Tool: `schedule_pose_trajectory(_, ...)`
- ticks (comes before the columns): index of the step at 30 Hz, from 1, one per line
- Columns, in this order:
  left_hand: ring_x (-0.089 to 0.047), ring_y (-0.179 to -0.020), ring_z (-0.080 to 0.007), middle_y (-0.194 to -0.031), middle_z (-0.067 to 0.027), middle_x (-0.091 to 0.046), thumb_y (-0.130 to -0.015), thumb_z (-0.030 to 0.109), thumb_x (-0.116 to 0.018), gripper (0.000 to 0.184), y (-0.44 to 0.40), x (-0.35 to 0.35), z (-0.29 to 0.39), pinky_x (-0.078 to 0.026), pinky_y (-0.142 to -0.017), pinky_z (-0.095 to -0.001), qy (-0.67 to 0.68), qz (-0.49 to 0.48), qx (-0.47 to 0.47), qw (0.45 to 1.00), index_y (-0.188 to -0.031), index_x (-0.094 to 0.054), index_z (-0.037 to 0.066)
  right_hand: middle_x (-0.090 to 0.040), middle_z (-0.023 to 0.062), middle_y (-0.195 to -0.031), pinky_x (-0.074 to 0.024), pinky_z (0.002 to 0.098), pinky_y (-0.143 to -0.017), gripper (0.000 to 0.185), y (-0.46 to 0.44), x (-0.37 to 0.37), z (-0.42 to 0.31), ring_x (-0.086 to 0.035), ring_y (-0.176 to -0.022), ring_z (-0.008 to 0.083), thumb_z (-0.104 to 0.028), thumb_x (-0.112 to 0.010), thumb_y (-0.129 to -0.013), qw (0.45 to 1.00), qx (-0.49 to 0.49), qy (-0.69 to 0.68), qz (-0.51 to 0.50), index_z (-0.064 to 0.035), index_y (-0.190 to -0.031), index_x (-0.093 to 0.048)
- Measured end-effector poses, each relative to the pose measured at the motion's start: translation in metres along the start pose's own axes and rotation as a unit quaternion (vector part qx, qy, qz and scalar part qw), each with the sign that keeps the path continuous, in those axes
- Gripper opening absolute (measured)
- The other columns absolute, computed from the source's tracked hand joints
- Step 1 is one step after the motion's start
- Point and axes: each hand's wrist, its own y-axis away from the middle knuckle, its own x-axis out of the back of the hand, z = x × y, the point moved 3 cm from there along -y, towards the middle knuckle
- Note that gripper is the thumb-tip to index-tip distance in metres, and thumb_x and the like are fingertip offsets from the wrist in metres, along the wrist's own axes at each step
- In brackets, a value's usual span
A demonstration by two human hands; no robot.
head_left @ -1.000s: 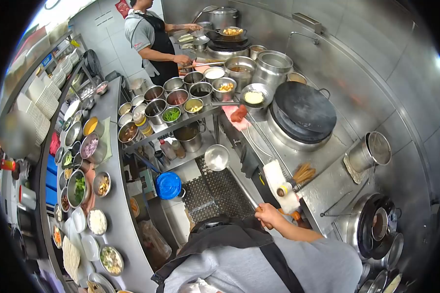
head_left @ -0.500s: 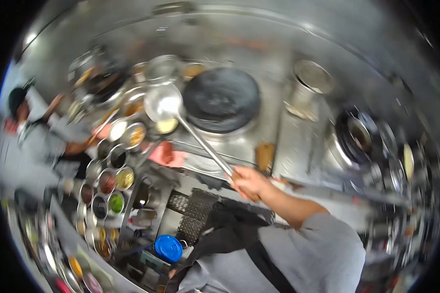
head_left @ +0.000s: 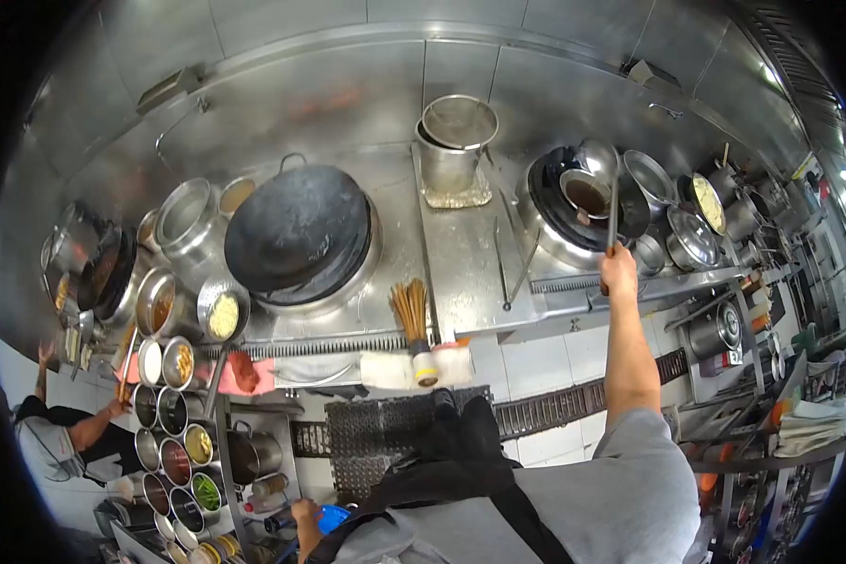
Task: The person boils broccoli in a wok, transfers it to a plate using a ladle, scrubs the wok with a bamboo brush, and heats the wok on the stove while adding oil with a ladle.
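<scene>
Ahead, the right hand (head_left: 618, 269) clamps a ladle (head_left: 614, 209) near a black wok (head_left: 547, 201); whether the left hand (head_left: 304, 510) grips anything is unclear.

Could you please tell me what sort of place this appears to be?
It looks like a professional kitchen, probably a restaurant's: there is a large black wok, a strainer atop a metal pot, and a long-handled ladle in the right hand.
</scene>
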Motion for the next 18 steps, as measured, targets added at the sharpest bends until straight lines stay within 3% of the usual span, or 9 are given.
schedule_pose_trajectory(4,-0.066,-0.065,-0.0183,-0.075,-0.0021,-0.068,-0.077,0.019,-0.061,0.008,0.008,-0.006,0.034,-0.053,-0.057,-0.0369,0.001,0.013,0.023,1.000,-0.081,-0.065,0.014,-0.065,0.0260,-0.095,-0.0482,0.0480,-0.084,0.025,-0.082,-0.031,0.069,-0.061,-0.097,0.0413,-0.017,-0.052,-0.081,0.996,-0.018,0.092,0.001,-0.0008,-0.096,-0.063)
schedule_pose_trajectory(6,-0.066,-0.065,-0.0174,-0.075,-0.0013,-0.069,-0.076,0.019,-0.062,0.007,0.009,-0.026,0.047,-0.053,-0.058,-0.0360,-0.194,-0.019,-0.038,0.980,-0.079,-0.066,0.014,-0.064,0.0265,-0.097,-0.0473,0.0493,-0.087,0.024,-0.110,-0.045,0.092,-0.060,-0.100,0.0422,-0.016,-0.052,-0.082,0.991,-0.033,0.130,-0.015,-0.0002,-0.095,-0.065)
schedule_pose_trajectory(8,-0.066,-0.065,-0.0164,-0.074,-0.0005,-0.070,-0.076,0.020,-0.062,0.007,0.010,-0.066,0.075,-0.053,-0.059,-0.0351,-0.650,-0.050,-0.289,0.701,-0.077,-0.067,0.014,-0.065,0.0260,-0.093,-0.0494,0.0478,-0.082,0.022,-0.133,-0.066,0.110,-0.062,-0.094,0.0410,-0.015,-0.053,-0.081,0.991,-0.020,0.130,-0.021,0.0002,-0.093,-0.065)
schedule_pose_trajectory(10,-0.065,-0.065,-0.0142,-0.073,0.0005,-0.069,-0.076,0.017,-0.062,0.007,0.034,-0.118,0.113,-0.054,-0.059,-0.0339,-0.717,-0.080,-0.383,0.577,-0.080,-0.067,0.014,-0.066,0.0255,-0.088,-0.0515,0.0464,-0.078,0.021,-0.148,-0.084,0.125,-0.065,-0.087,0.0399,-0.014,-0.053,-0.081,0.991,-0.007,0.128,-0.029,0.0005,-0.091,-0.065)
schedule_pose_trajectory(11,-0.063,-0.079,-0.0377,-0.079,-0.0169,-0.066,-0.071,0.035,-0.066,0.029,0.022,-0.129,0.124,-0.051,-0.072,-0.0486,-0.469,-0.072,-0.488,0.732,-0.069,-0.066,0.007,-0.066,0.0222,-0.080,-0.0515,0.0434,-0.067,0.018,-0.156,-0.092,0.131,-0.065,-0.075,0.0353,-0.014,-0.055,-0.080,0.996,-0.024,0.024,-0.079,-0.0004,-0.087,-0.064)
schedule_pose_trajectory(13,-0.065,-0.064,-0.0186,-0.076,-0.0076,-0.063,-0.085,0.011,-0.058,0.020,0.079,-0.174,0.160,-0.052,-0.046,-0.0322,-0.182,-0.198,-0.281,0.921,-0.104,-0.057,0.003,-0.065,0.0189,-0.072,-0.0515,0.0405,-0.055,0.016,-0.169,-0.100,0.137,-0.065,-0.063,0.0306,-0.014,-0.056,-0.079,0.987,-0.039,-0.077,-0.133,-0.0012,-0.083,-0.062)
schedule_pose_trajectory(15,-0.064,-0.063,-0.0192,-0.077,-0.0090,-0.062,-0.086,0.009,-0.057,0.021,0.100,-0.194,0.192,-0.052,-0.044,-0.0316,-0.141,-0.210,-0.171,0.952,-0.106,-0.055,0.002,-0.059,0.0094,-0.060,-0.0397,0.0309,-0.038,0.011,-0.173,-0.110,0.143,-0.054,-0.047,0.0191,-0.016,-0.058,-0.077,0.851,-0.229,-0.433,-0.190,-0.0054,-0.076,-0.058)
schedule_pose_trajectory(16,-0.064,-0.062,-0.0191,-0.076,-0.0088,-0.061,-0.086,0.007,-0.055,0.022,0.094,-0.201,0.198,-0.052,-0.043,-0.0322,-0.112,-0.226,-0.142,0.957,-0.107,-0.056,0.002,-0.058,0.0056,-0.060,-0.0332,0.0269,-0.034,0.011,-0.158,-0.095,0.118,-0.051,-0.045,0.0158,-0.018,-0.059,-0.077,0.785,-0.280,-0.527,-0.167,-0.0085,-0.072,-0.055)
schedule_pose_trajectory(18,-0.064,-0.060,-0.0190,-0.075,-0.0086,-0.061,-0.085,0.005,-0.053,0.022,0.067,-0.205,0.196,-0.052,-0.043,-0.0328,-0.078,-0.245,-0.110,0.960,-0.107,-0.056,0.002,-0.059,0.0073,-0.061,-0.0362,0.0287,-0.036,0.010,-0.156,-0.092,0.110,-0.052,-0.043,0.0179,-0.016,-0.061,-0.075,0.758,-0.289,-0.562,-0.162,-0.0075,-0.073,-0.056)
